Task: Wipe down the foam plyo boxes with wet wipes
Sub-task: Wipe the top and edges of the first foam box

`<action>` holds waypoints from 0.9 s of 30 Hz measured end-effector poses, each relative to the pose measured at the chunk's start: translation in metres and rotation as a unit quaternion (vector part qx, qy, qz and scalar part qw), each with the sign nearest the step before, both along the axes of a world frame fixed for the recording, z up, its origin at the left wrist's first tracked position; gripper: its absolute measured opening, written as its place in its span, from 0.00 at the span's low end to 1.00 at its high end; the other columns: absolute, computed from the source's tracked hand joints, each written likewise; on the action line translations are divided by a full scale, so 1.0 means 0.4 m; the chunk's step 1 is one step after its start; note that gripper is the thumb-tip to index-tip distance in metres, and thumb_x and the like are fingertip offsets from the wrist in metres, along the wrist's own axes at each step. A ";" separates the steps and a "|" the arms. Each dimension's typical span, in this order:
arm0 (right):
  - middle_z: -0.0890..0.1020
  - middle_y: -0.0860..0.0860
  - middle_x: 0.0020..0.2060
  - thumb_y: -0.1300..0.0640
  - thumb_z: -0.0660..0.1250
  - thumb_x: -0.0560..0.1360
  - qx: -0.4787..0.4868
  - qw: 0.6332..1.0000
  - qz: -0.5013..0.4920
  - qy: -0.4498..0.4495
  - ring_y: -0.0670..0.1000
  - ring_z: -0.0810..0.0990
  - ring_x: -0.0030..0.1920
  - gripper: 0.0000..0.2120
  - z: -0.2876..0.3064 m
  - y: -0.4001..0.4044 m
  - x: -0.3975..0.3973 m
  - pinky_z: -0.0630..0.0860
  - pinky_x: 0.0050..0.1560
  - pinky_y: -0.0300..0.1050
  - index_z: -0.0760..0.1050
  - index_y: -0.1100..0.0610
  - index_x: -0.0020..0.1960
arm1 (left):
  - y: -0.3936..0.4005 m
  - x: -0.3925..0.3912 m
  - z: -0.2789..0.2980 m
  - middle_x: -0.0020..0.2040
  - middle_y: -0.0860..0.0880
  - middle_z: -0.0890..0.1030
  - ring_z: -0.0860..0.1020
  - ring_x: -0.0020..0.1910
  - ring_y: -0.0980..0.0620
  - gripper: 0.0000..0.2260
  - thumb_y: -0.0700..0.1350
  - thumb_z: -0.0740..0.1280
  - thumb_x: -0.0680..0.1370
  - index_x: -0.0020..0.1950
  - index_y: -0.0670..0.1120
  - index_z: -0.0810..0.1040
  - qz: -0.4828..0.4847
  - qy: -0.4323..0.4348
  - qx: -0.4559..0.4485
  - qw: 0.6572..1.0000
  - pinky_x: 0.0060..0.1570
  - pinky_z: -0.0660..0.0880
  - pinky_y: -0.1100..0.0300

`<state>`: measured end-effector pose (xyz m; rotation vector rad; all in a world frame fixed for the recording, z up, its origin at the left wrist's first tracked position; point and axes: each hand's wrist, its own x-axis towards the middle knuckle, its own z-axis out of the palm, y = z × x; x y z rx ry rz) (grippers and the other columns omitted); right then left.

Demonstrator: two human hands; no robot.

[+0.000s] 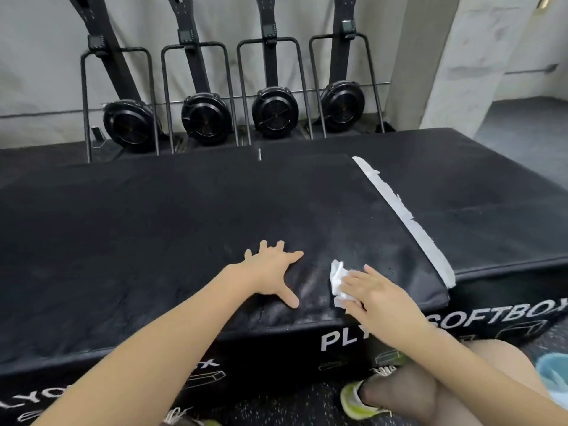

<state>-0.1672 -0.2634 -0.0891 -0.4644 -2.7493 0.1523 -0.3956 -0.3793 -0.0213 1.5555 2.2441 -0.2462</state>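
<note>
On the near box (184, 229), close to its front edge, the left hand (273, 272) lies flat with fingers spread, bracing the soft top. Just beside it, the right hand (375, 295) presses a crumpled wipe (338, 281) to the vinyl, fingers curled over it. The patch between the 2 hands looks scuffed and greyish. To wipe well, I would keep the wipe flat under the fingers, work in overlapping strokes toward the taped seam (405, 216), and cover the front lip too. A 2nd box (491, 186) sits to the right.
</note>
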 end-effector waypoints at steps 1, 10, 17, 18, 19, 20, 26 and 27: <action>0.72 0.40 0.42 0.48 0.60 0.81 -0.007 0.999 -0.036 0.005 0.44 0.72 0.46 0.07 -0.014 0.021 0.018 0.63 0.73 0.45 0.74 0.47 0.47 | 0.015 -0.001 -0.010 0.81 0.43 0.53 0.50 0.78 0.33 0.53 0.65 0.78 0.66 0.82 0.59 0.49 -0.004 0.008 -0.016 1.000 0.71 0.55 0.28; 0.72 0.50 0.71 0.42 0.45 0.85 -0.056 0.998 0.033 -0.018 0.49 0.65 0.74 0.28 -0.058 -0.103 -0.012 0.55 0.77 0.48 0.70 0.58 0.72 | 0.048 -0.016 -0.037 0.76 0.46 0.60 0.60 0.71 0.39 0.57 0.71 0.75 0.63 0.82 0.61 0.46 -0.021 0.046 -0.051 0.997 0.64 0.70 0.37; 0.83 0.47 0.56 0.54 0.62 0.81 0.040 0.989 0.086 0.111 0.47 0.77 0.61 0.13 -0.090 -0.085 -0.009 0.64 0.73 0.46 0.82 0.57 0.56 | 0.048 -0.018 -0.037 0.74 0.47 0.62 0.62 0.69 0.40 0.57 0.72 0.75 0.62 0.82 0.61 0.46 -0.022 0.047 -0.051 0.997 0.62 0.70 0.36; 0.83 0.47 0.55 0.55 0.63 0.80 0.050 0.987 0.090 0.123 0.47 0.77 0.61 0.11 -0.090 -0.096 -0.011 0.65 0.73 0.46 0.82 0.56 0.56 | 0.048 -0.017 -0.038 0.75 0.46 0.61 0.61 0.70 0.39 0.57 0.72 0.76 0.62 0.82 0.61 0.46 -0.023 0.050 -0.052 0.997 0.63 0.70 0.36; 0.83 0.47 0.55 0.55 0.64 0.80 0.061 0.985 0.091 0.130 0.47 0.77 0.61 0.10 -0.090 -0.107 -0.017 0.65 0.73 0.46 0.82 0.56 0.56 | 0.048 -0.016 -0.037 0.76 0.46 0.61 0.61 0.71 0.39 0.57 0.71 0.76 0.62 0.82 0.61 0.46 -0.022 0.051 -0.054 0.997 0.63 0.69 0.35; 0.82 0.47 0.56 0.56 0.65 0.79 0.074 0.985 0.089 0.131 0.47 0.77 0.61 0.10 -0.092 -0.116 -0.026 0.65 0.73 0.47 0.81 0.55 0.57 | 0.049 -0.015 -0.037 0.76 0.46 0.61 0.60 0.72 0.39 0.57 0.71 0.76 0.62 0.82 0.61 0.46 -0.020 0.050 -0.055 0.997 0.64 0.69 0.35; 0.83 0.49 0.58 0.56 0.65 0.80 0.092 0.989 0.060 0.102 0.50 0.78 0.63 0.10 -0.106 -0.090 -0.036 0.66 0.72 0.52 0.81 0.55 0.59 | 0.047 -0.015 -0.038 0.76 0.47 0.61 0.61 0.71 0.39 0.57 0.71 0.76 0.62 0.82 0.61 0.47 -0.020 0.049 -0.051 0.997 0.64 0.69 0.35; 0.83 0.50 0.56 0.57 0.66 0.79 0.093 0.990 0.040 0.096 0.51 0.79 0.61 0.09 -0.101 -0.063 -0.018 0.65 0.73 0.51 0.81 0.55 0.57 | 0.047 -0.015 -0.037 0.76 0.46 0.61 0.61 0.71 0.39 0.57 0.71 0.76 0.63 0.82 0.61 0.47 -0.020 0.047 -0.052 0.997 0.64 0.69 0.35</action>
